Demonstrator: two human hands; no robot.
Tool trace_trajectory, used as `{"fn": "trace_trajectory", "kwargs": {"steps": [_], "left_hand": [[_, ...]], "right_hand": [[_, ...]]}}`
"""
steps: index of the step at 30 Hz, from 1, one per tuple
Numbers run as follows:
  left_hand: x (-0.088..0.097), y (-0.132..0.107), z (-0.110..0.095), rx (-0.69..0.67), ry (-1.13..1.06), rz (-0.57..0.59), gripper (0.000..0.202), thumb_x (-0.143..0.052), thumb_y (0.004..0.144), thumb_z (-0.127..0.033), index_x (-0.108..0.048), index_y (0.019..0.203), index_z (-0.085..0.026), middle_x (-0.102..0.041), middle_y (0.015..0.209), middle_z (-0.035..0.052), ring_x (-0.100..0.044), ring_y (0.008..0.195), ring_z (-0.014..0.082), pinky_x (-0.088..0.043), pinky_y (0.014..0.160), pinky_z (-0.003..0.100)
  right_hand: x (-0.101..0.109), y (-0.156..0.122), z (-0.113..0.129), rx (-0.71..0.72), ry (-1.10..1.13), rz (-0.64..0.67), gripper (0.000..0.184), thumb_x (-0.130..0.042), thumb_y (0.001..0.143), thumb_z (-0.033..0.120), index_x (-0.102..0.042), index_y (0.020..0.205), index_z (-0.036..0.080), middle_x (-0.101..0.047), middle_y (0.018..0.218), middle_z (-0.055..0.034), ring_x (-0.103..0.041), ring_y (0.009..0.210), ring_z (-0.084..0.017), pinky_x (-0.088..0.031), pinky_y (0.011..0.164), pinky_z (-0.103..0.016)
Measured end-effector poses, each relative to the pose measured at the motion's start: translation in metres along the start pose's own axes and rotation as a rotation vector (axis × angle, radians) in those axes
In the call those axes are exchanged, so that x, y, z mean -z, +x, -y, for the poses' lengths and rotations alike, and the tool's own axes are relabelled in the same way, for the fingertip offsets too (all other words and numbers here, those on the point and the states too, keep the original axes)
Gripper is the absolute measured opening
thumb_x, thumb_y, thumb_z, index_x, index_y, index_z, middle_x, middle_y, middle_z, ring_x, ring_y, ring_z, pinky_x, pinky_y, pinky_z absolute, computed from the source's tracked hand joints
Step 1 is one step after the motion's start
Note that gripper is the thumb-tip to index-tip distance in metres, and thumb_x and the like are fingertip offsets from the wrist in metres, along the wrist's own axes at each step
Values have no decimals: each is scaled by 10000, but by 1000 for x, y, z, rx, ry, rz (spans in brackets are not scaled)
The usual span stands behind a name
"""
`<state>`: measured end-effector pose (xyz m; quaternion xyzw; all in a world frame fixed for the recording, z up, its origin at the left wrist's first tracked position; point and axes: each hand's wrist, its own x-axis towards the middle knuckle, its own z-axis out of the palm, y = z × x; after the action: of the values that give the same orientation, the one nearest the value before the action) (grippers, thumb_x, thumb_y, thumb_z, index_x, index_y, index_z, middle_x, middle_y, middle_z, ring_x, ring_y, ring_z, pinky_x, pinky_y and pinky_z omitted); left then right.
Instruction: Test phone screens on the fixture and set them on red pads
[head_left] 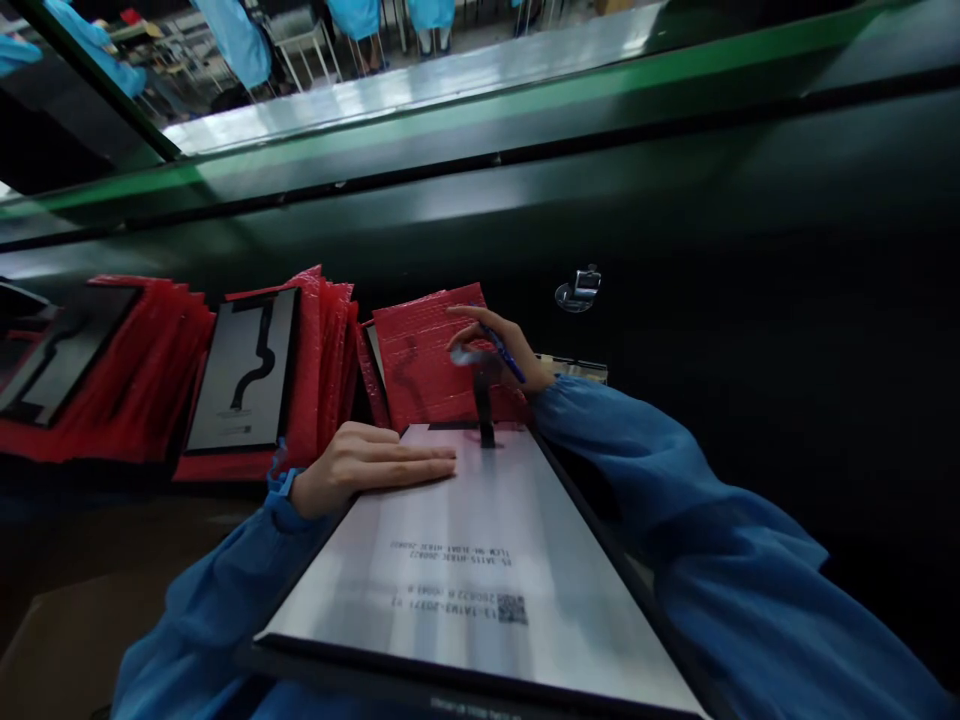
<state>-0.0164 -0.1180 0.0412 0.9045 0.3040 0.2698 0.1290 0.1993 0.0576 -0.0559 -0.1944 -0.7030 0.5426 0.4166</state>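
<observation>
A display panel with a silvery back, dark edges and printed codes lies in front of me, its near edge towards my body. My left hand rests on its left side, fingers stretched out flat. At the far end a black flex cable stands up from the panel. Just above that cable is my right hand, with a blue pen held between its fingers. A translucent strip shows at its fingertips, blurred; whether it joins the cable I cannot tell.
Red bubble-wrap bags stand in leaning stacks at the left, with another red bag behind the panel. Two more panels lie on the stacks. A small metal tally counter sits at the back. People in blue are beyond the green ledge.
</observation>
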Motion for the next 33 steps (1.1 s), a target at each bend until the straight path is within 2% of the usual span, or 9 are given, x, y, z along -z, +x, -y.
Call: {"fn": "trace_trajectory", "kwargs": {"steps": [3, 5, 10, 16, 20, 23, 26, 30, 33], "left_hand": [[-1, -1, 7, -82, 238, -68, 492, -509, 1000, -116, -500, 1473, -252, -722, 1239, 68, -588, 580, 107, -484, 573, 249], [-2, 2, 18, -84, 447, -49, 504, -502, 987, -89, -532, 1447, -293, -706, 1269, 44, -556, 554, 111, -463, 559, 267], [-15, 13, 60, 149, 565, 10, 486, -392, 1011, -67, -675, 1296, -341, -698, 1291, 34, -605, 651, 135, -479, 614, 284], [-33, 18, 98, 267, 501, 55, 477, -422, 995, -67, -679, 1289, -341, -678, 1328, 47, -655, 763, 171, -547, 729, 319], [-32, 13, 98, 280, 636, 195, 498, -376, 987, -48, -658, 1332, -271, -641, 1383, 75, -694, 868, 203, -563, 738, 335], [-25, 8, 88, 502, 717, 205, 532, -390, 940, -36, -593, 1406, -196, -530, 1500, 137, -715, 873, 226, -555, 649, 337], [-24, 14, 73, 688, 525, 27, 520, -445, 908, -90, -585, 1402, -175, -545, 1478, 145, -694, 807, 191, -539, 635, 312], [-44, 45, 57, 604, -31, -266, 466, -522, 942, -224, -566, 1405, -203, -572, 1441, 103, -481, 541, 60, -497, 630, 260], [-63, 68, 54, 584, -182, -283, 323, -546, 925, -222, -680, 1215, -174, -680, 1222, 82, -421, 534, 68, -436, 596, 264]], "right_hand": [[21, 0, 13, -64, -5, -127, 421, -733, 802, 405, -592, 1151, 217, -679, 852, 3, -645, 764, -151, -531, 750, -288], [39, -3, 22, -124, 37, -154, 349, -753, 771, 434, -565, 993, 241, -636, 782, 23, -598, 686, -137, -513, 673, -283], [67, -9, 36, -155, 85, -178, 494, -807, 712, 503, -380, 783, 263, -497, 659, 59, -534, 586, -119, -450, 561, -273], [67, -14, 42, -131, 28, -161, 460, -798, 783, 432, -377, 760, 249, -609, 694, 24, -597, 653, -130, -479, 609, -276], [61, -21, 51, -146, -13, -105, 416, -768, 823, 422, -390, 785, 252, -661, 766, 9, -673, 727, -180, -555, 653, -329], [54, -26, 55, -139, -72, -106, 416, -746, 844, 424, -372, 778, 254, -639, 772, 14, -694, 752, -205, -590, 668, -369], [41, -31, 53, -95, -178, -96, 379, -701, 888, 403, -368, 790, 251, -641, 790, 6, -686, 728, -197, -576, 638, -353], [22, -35, 47, -80, -245, 33, 366, -661, 929, 419, -366, 806, 239, -672, 804, -3, -683, 698, -164, -526, 628, -282], [14, -37, 43, -109, -308, 80, 403, -654, 926, 501, -376, 801, 237, -688, 805, -14, -695, 710, -173, -503, 619, -266]]}}
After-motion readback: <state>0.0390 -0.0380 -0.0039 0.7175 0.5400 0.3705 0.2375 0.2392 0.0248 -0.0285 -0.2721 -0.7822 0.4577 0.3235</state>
